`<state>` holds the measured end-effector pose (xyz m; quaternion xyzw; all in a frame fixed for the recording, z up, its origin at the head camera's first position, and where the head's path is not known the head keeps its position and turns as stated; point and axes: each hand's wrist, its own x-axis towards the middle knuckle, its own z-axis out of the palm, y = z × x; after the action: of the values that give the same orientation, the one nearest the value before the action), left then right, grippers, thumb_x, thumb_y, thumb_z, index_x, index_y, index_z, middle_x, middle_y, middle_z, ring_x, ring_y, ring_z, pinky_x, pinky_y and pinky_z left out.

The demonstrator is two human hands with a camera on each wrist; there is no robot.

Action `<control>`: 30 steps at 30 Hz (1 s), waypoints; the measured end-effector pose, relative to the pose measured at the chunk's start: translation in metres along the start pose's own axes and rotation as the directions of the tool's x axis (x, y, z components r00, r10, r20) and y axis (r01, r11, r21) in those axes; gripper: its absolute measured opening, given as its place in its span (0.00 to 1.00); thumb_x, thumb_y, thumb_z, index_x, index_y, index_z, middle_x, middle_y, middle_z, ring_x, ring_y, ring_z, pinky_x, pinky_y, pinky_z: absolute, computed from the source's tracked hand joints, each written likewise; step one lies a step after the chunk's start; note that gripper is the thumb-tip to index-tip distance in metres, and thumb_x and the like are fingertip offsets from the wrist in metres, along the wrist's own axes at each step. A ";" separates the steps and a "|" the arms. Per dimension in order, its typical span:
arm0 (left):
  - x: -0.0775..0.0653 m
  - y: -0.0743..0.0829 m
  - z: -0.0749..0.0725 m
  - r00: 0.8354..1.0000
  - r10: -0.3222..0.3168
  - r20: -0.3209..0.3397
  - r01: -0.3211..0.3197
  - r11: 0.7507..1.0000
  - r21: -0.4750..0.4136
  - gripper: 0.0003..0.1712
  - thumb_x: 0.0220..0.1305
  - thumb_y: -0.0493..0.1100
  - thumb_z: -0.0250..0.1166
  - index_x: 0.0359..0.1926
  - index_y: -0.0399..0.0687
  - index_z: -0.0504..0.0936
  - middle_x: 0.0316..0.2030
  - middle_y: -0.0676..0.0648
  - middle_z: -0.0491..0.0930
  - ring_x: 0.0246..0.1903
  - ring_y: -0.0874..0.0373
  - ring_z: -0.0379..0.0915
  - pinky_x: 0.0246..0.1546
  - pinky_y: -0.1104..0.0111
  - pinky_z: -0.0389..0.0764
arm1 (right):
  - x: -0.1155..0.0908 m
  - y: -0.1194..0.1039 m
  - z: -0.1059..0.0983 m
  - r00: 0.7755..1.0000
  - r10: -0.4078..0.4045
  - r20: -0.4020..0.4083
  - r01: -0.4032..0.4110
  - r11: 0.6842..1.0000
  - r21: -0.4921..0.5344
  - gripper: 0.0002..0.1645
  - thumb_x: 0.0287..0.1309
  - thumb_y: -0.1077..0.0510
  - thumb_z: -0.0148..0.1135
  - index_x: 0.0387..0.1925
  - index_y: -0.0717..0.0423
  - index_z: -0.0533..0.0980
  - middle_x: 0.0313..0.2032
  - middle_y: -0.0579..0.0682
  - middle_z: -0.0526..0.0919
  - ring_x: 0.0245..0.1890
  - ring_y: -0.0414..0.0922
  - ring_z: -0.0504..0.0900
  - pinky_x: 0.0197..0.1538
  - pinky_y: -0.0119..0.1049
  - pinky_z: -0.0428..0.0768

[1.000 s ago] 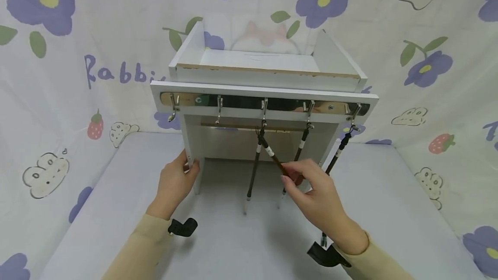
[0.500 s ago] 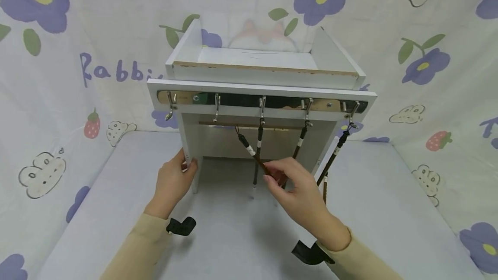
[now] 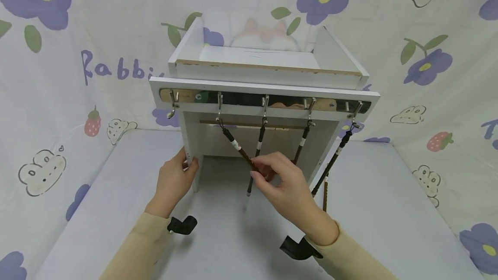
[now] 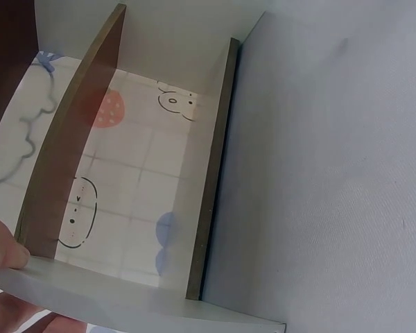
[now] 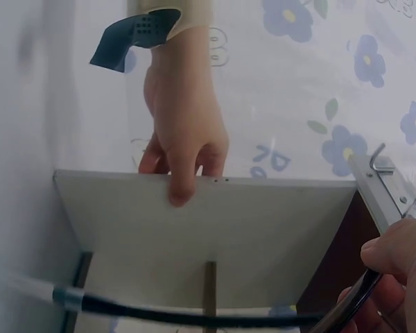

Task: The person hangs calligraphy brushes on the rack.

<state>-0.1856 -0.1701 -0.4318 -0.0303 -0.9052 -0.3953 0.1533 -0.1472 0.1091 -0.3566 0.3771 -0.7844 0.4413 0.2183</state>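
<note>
Between thumb and fingers, my right hand (image 3: 288, 189) pinches a dark-brown calligraphy brush (image 3: 243, 154) by its shaft, tilted. The brush's cord loop meets the tip of the second hook (image 3: 219, 106) from the left; whether it is over the hook, I cannot tell. Its lower end is hidden by the hand in the head view. My left hand (image 3: 174, 182) grips the front edge of the left side panel (image 4: 145, 295) of a white shelf unit (image 3: 268, 82). Similar brushes hang from the middle hook (image 3: 266, 106), the fourth hook (image 3: 310, 109) and the rightmost hook (image 3: 355, 112).
A mirrored hook rail (image 3: 237, 98) runs along the unit's front. The leftmost hook (image 3: 172, 106) carries no brush. A thin brown rod (image 3: 325, 191) shows behind the right brush. The unit stands on a white tabletop (image 3: 97, 228) before a flowered backdrop (image 3: 128, 20).
My right hand has moved left with the brush, bringing its loop from near the middle hook to the second hook from the left. The left hand stays on the side panel.
</note>
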 end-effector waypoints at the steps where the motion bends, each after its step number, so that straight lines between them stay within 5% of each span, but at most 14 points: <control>1: 0.000 0.000 0.000 1.000 0.001 0.000 -0.001 1.000 0.000 0.26 0.70 0.45 0.55 0.67 0.47 0.68 0.54 0.36 0.78 0.48 0.40 0.79 0.40 0.49 0.82 | 0.001 -0.001 0.001 1.000 -0.001 0.002 0.001 1.000 0.000 0.14 0.59 0.64 0.64 0.48 0.54 0.79 0.37 0.43 0.78 0.35 0.38 0.75 0.36 0.31 0.79; 30: 0.000 -0.002 0.001 1.000 0.014 -0.004 -0.014 1.000 0.008 0.27 0.70 0.46 0.54 0.68 0.46 0.67 0.54 0.35 0.78 0.48 0.40 0.79 0.40 0.50 0.82 | 0.005 -0.001 0.005 0.996 0.086 0.026 -0.085 0.996 -0.020 0.13 0.60 0.62 0.65 0.48 0.52 0.79 0.37 0.42 0.77 0.33 0.38 0.75 0.34 0.32 0.79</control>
<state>-0.1857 -0.1705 -0.4340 -0.0354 -0.9062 -0.3907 0.1578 -0.1494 0.1027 -0.3549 0.3470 -0.8069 0.4376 0.1925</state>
